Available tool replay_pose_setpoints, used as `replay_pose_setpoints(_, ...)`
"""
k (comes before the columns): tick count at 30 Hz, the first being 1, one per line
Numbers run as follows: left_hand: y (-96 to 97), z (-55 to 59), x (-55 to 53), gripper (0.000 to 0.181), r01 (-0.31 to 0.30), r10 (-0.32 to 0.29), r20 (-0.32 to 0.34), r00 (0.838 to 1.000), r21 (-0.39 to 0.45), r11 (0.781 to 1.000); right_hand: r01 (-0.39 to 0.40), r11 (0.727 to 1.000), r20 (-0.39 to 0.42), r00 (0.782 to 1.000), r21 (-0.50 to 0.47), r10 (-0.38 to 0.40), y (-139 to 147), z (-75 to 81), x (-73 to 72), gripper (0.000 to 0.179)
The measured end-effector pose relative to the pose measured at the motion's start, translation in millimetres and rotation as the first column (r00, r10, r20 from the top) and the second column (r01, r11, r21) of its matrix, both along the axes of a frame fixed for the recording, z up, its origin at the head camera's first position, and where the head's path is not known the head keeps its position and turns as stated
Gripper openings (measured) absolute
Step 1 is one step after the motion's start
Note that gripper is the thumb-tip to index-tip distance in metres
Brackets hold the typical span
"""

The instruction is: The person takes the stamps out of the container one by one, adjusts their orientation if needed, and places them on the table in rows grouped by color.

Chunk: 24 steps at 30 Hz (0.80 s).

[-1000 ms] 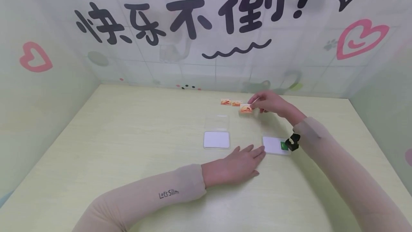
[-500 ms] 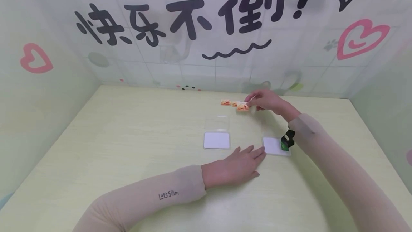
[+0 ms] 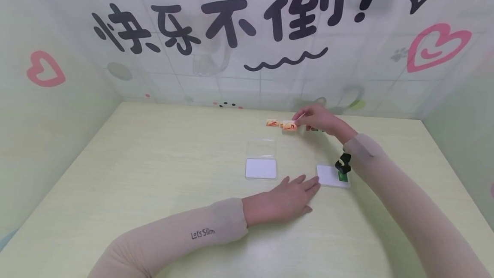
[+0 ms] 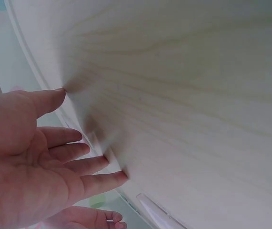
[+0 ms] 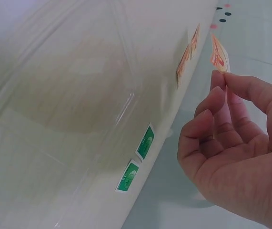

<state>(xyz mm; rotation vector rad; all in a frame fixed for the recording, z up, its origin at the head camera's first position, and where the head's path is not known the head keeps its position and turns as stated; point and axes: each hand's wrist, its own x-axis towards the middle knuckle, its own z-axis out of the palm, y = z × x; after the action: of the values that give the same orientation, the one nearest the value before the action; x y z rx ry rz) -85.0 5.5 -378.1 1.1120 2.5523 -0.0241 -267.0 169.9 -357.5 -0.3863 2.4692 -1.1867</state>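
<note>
My right hand (image 3: 318, 120) pinches an orange-and-white postage stamp (image 5: 218, 55) between thumb and fingertips. In the head view the stamp overlaps part of a row of orange stamps (image 3: 272, 122) by the back wall. Two green stamps (image 5: 145, 142) lie on the table below that hand in the right wrist view; the head view mostly hides them. My left hand (image 3: 281, 203) is spread palm down, fingertips at the left edge of a flat white pad in a clear case (image 3: 327, 176). A green stamp (image 3: 343, 176) lies at that pad's right end, partly covered by the black wrist mount.
Left of that case, a second white pad (image 3: 260, 169) sits in a clear case with its transparent lid (image 3: 261, 147) folded back. Printed walls enclose the pale wooden table (image 3: 154, 153) at the back and both sides.
My right hand has shifted left with the pinched stamp, bringing it over the row of orange stamps. A bit of green stamp now shows under that hand. My left hand stays put.
</note>
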Motion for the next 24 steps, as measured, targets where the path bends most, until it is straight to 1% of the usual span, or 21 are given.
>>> replay_pose_setpoints(15,-2.5,-0.8,0.8,0.065,-0.007,0.007,0.018,1.0,0.01,1.0,0.015,1.0,0.038,0.999,-0.021,-0.014,-11.8,-5.1,-8.4,0.028)
replay_pose_setpoints(24,-2.7,-2.9,2.0,0.064,-0.016,0.016,0.02,1.0,0.014,1.0,-0.015,1.0,0.033,0.999,-0.026,0.016,-19.1,-7.1,-14.0,0.03)
